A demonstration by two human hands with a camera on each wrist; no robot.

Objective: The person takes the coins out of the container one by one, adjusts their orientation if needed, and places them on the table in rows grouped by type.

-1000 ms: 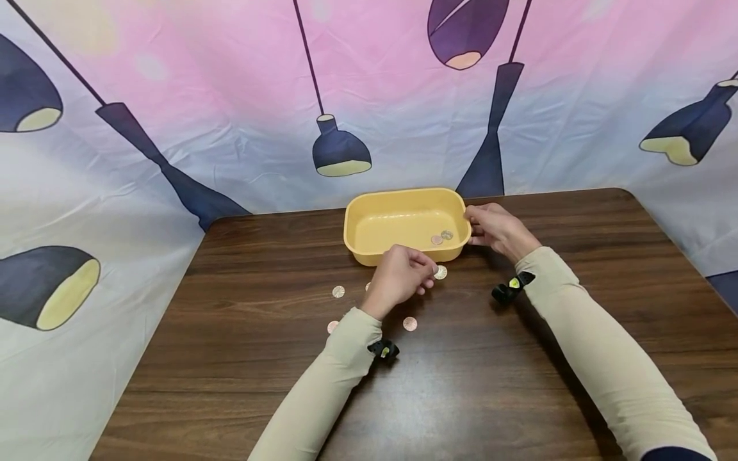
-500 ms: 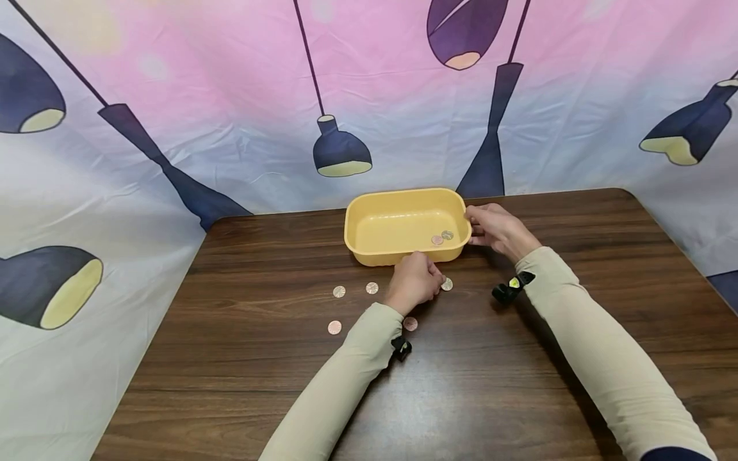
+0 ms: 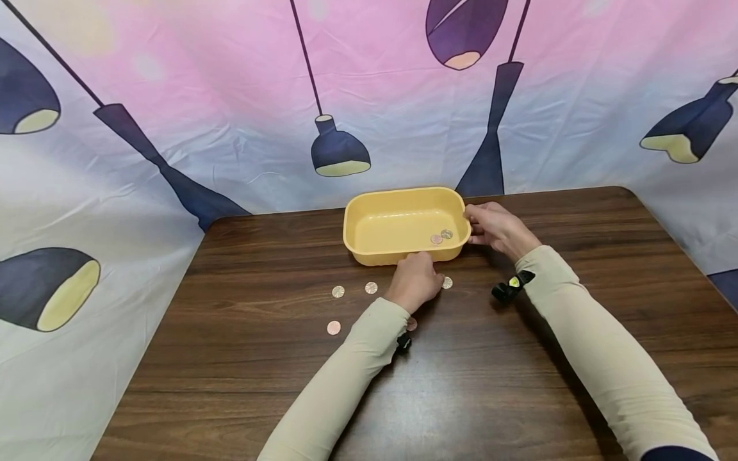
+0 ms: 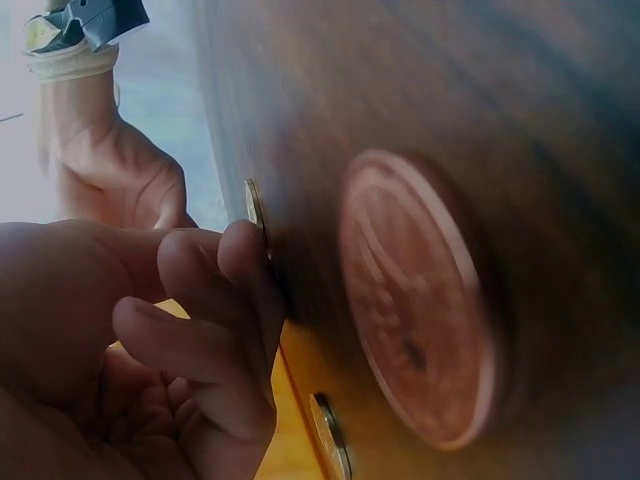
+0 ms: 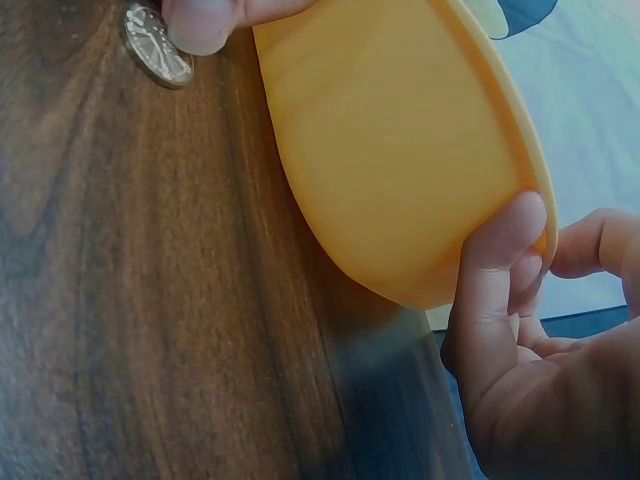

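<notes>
My left hand (image 3: 416,282) is down at the table in front of a yellow plastic tub (image 3: 353,246). Its fingers curl at the near edge of a silvery coin (image 3: 448,282), pinching at it; in the right wrist view a fingertip overlaps this coin (image 5: 158,45). My right hand (image 3: 500,229) grips the tub's right end, thumb and fingers on either side of the rim in the right wrist view. Inside the tub lie a coppery coin (image 3: 436,239) and a silvery one beside it. A copper coin (image 4: 420,300) looms close in the left wrist view.
Left of my left hand, two pale coins (image 3: 371,288) and a copper coin (image 3: 334,328) lie flat on the dark wooden table (image 3: 242,371). Another copper coin (image 3: 412,324) is partly covered by my left wrist. A lamp-patterned cloth (image 3: 230,147) hangs behind the table.
My left hand has moved right and down to the table, and the silvery coin at its fingers has shifted slightly right and nearer. My right hand keeps its grip on the tub.
</notes>
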